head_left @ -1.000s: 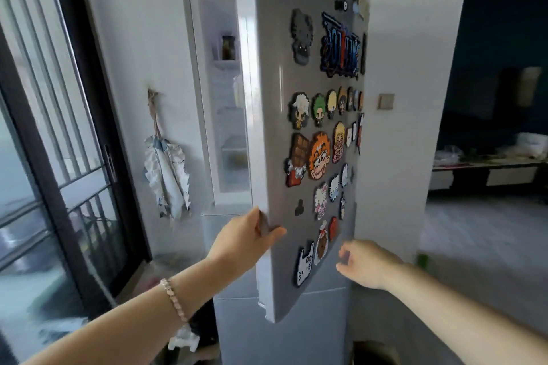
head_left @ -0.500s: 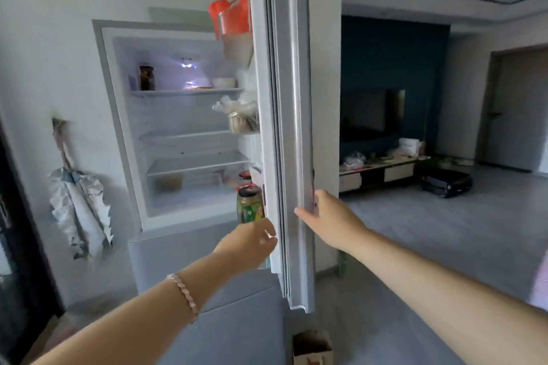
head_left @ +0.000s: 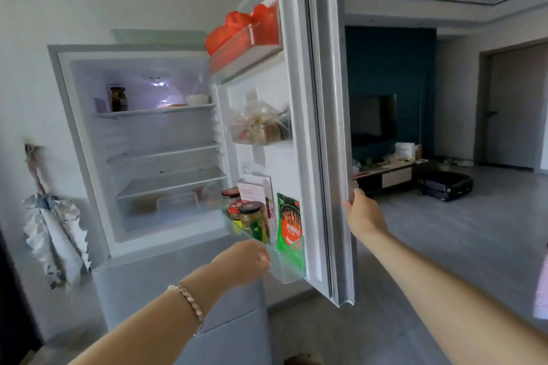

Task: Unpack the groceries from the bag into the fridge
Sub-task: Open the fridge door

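Right hand: the arm is reaching forward and the right hand is gripping the free edge of the fridge door, fingers wrapping behind it.
Left hand: the left hand is hovering with curled fingers at the lower door bin; it is too blurred to tell whether it is holding anything.
Change: the door is standing wider open than half a second ago, when it was edge-on, and the left hand has left its edge.
Fridge: the fridge is standing upright against the wall, long axis vertical, with the lit compartment facing the viewer.
Door facing: the inner side is pointing left.
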`<state>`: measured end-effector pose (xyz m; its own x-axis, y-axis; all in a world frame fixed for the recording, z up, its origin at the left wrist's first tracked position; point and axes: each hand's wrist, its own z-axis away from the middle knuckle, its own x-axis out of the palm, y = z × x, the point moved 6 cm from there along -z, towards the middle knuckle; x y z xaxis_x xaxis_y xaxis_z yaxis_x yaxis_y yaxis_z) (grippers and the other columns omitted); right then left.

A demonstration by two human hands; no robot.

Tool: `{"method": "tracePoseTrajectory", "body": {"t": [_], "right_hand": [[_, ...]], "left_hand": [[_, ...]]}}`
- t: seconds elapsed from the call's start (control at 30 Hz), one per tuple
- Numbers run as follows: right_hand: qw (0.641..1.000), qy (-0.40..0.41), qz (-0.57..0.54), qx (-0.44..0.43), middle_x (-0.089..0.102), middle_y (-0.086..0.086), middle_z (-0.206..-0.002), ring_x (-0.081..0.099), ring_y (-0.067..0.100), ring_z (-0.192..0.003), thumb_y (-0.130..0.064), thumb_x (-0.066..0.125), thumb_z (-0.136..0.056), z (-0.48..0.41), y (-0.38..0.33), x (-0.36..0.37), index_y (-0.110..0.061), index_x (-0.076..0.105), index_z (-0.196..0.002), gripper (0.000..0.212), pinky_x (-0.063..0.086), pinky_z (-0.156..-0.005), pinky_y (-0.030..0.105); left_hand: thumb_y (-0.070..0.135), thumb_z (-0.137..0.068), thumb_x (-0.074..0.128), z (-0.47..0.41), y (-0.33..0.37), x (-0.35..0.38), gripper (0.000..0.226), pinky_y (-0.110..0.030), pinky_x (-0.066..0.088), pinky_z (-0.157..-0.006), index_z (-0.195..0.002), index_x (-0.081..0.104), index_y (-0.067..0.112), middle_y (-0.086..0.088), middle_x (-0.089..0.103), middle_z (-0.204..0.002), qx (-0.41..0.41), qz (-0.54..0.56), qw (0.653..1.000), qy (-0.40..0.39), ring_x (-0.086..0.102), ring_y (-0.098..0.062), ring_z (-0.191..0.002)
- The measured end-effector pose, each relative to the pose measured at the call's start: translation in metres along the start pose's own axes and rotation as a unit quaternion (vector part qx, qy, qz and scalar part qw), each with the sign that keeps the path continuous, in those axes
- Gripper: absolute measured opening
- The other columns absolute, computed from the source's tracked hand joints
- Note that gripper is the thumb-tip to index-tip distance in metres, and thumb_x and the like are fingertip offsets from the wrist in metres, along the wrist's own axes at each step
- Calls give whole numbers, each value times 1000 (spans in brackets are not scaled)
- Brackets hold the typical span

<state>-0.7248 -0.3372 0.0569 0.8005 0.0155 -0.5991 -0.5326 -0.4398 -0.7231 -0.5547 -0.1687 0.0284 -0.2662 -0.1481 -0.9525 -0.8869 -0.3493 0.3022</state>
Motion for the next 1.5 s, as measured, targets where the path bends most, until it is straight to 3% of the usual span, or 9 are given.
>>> {"method": "tracePoseTrajectory", "body": {"t": [0.17,0.3,0.47,0.7,0.83,1.0,1.2,1.33,1.5], "right_hand": [[998,-13,-49,-34,61,13,-104,50,14,-73,-21,38,-100,-72,61,-22,-11,49,-108,17,39,-63,26],[996,-35,-68,-35,58,14,-114,48,16,-84,-20,38,-100,-134,96,-30,-6,43,-130,34,39,-68,26],[998,-33,-53,-32,58,13,-98,49,20,-77,-18,38,-100,-193,123,-30,-3,50,-115,24,31,-49,22],[998,-40,-30,-47,57,13,-88,54,26,-73,-22,37,-100,-208,132,-24,-1,49,-114,27,39,-54,29],[987,-118,104,17,59,18,-107,58,33,-92,-36,36,-99,-180,140,-11,0,47,-118,43,41,-67,31],[868,-329,359,-94,55,7,-92,57,22,-79,-29,46,-92,-89,113,44,-12,55,-91,19,41,-64,24],[768,-467,317,-301,62,8,-118,58,28,-109,-36,49,-92,42,-8,144,-7,62,-113,38,48,-90,37],[689,-487,325,-426,61,9,-118,60,30,-107,-32,47,-91,140,-79,216,-9,62,-112,35,48,-88,38],[539,-524,267,-603,56,9,-124,56,29,-110,-31,44,-94,283,-172,265,-11,57,-120,35,46,-86,35]], "left_hand": [[20,-94,47,-67,52,20,26,-27,47,-95,-113,63,13,-3,64,-117,-23,29,999,19,60,-17,-105],[20,-94,46,-118,92,28,27,-26,48,-93,-114,64,12,-2,64,-117,-36,23,999,16,60,-16,-104],[22,-92,48,-154,98,33,24,-32,50,-91,-107,65,13,-3,66,-110,-75,4,997,27,61,-19,-99],[21,-93,41,-149,74,46,30,-36,47,-93,-110,62,9,-8,63,-113,-129,-50,990,-10,59,-23,-103],[23,-93,43,-129,48,46,28,-35,46,-94,-112,60,12,-4,61,-115,-156,-52,986,-13,56,-22,-107],[22,-94,42,-74,10,53,29,-32,44,-96,-114,59,10,-5,59,-121,-181,-87,978,-60,54,-23,-114],[23,-96,42,29,-75,62,34,-31,41,-93,-119,56,2,-13,56,-127,-289,-63,951,-86,53,-28,-116],[19,-96,41,132,-133,61,34,-34,44,-93,-118,58,0,-16,59,-121,-390,-36,917,-74,55,-32,-114],[17,-93,42,299,-186,64,29,-38,50,-85,-110,59,2,-14,61,-115,-578,3,816,-22,59,-33,-105]]}}
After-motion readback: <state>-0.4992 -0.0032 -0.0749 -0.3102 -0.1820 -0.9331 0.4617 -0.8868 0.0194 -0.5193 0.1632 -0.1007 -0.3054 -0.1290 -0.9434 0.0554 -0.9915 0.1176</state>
